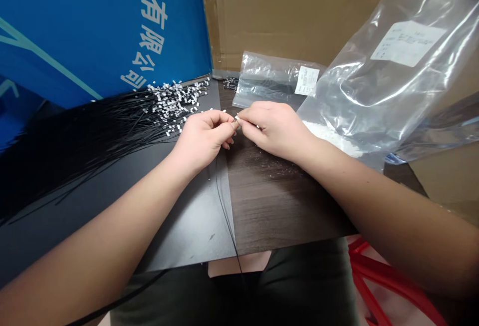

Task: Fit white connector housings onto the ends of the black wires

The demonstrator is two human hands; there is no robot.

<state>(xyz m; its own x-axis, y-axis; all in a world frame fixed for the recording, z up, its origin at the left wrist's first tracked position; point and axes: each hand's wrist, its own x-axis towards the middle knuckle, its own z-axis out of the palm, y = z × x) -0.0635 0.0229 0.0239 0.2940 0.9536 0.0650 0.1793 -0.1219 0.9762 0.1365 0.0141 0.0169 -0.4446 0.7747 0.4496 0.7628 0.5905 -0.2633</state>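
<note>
My left hand [200, 141] pinches the end of a thin black wire [221, 201] between thumb and forefinger. From there the wire hangs down across the table and over its front edge. Opposite it, my right hand [279, 129] is closed in a pinch on a tiny white connector piece [237, 118], right at the wire's end. The fingertips of both hands meet, and they partly cover how the two parts join. A large heap of black wires [75, 141] with small white connectors [175, 101] on their ends lies left of my left hand.
Behind my right hand lies a small labelled clear bag [269, 79]. On the right a big clear plastic bag [377, 96] holds small white pieces [333, 139]. A blue printed panel [93, 26] and a cardboard box [299, 21] stand behind the dark table [284, 211].
</note>
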